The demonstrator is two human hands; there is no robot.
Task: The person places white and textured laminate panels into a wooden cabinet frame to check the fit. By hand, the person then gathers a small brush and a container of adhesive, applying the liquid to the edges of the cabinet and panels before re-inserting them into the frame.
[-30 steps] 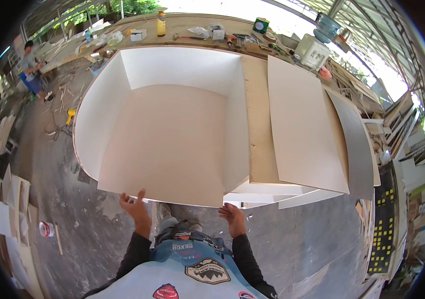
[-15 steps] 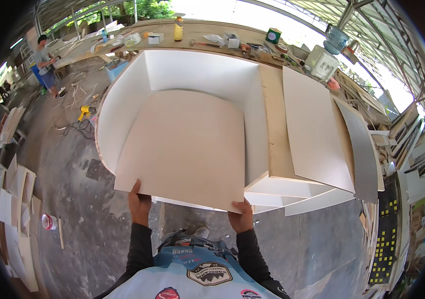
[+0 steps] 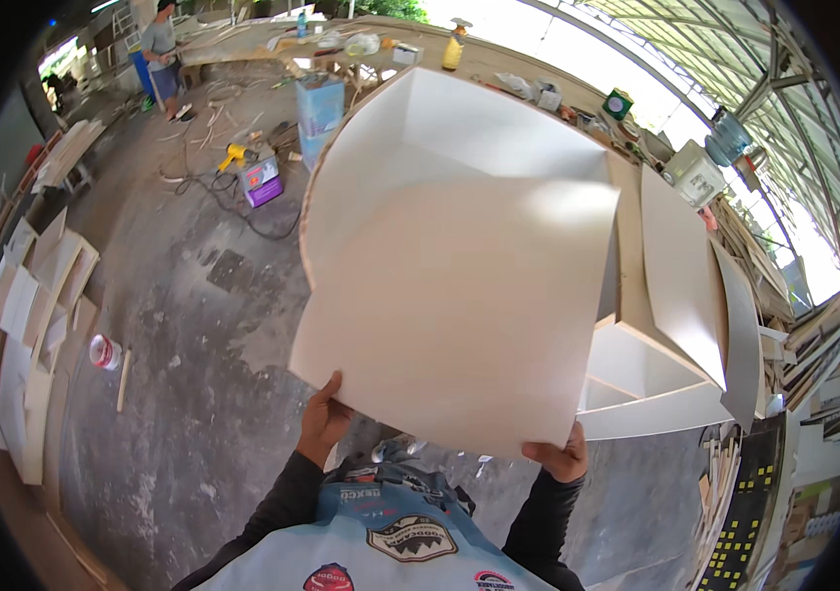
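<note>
Held panel pale beige; cabinet inside white; corded tool yellow; box purple-grey; strip black, yellow squares.

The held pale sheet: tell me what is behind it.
Beyond the sheet, a box shows its white inner walls. The sheet covers the box's near part; what lies there is hidden.
</note>
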